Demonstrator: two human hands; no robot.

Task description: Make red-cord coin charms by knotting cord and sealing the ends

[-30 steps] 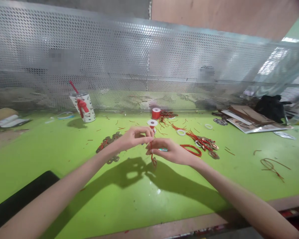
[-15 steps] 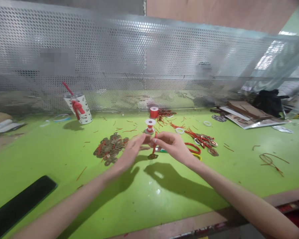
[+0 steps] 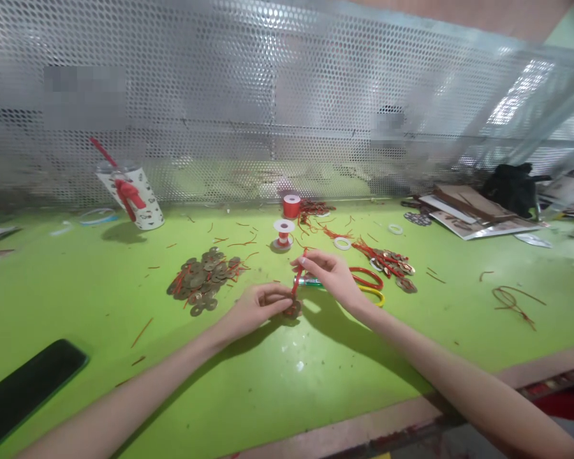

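My right hand [image 3: 329, 273] pinches the upper part of a red cord [image 3: 300, 271], which hangs down taut between my hands. At the cord's lower end is a small cluster of bronze-coloured holed coins [image 3: 294, 310], just above the table. My left hand [image 3: 262, 307] has its fingertips closed on these coins where the cord meets them. Behind the cord lies a green cylinder with a shiny metal end, like a lighter [image 3: 310, 281], partly covered by my right hand. Beside that hand show a red loop handle [image 3: 370, 276] and a yellow loop handle [image 3: 377, 296], like those of scissors.
A coin heap [image 3: 203, 277] lies left, corded coins [image 3: 395, 264] right. Two red cord spools [image 3: 291, 206] [image 3: 284, 233] stand behind my hands. A tumbler with a straw [image 3: 136, 197], a black phone-like slab [image 3: 38, 386] and cardboard [image 3: 478, 207] lie around. Perforated metal [image 3: 229, 115] closes the back.
My left hand has moved down from beside the upper cord to the coins and closed on them. My right hand still pinches the cord. The view has shifted slightly.
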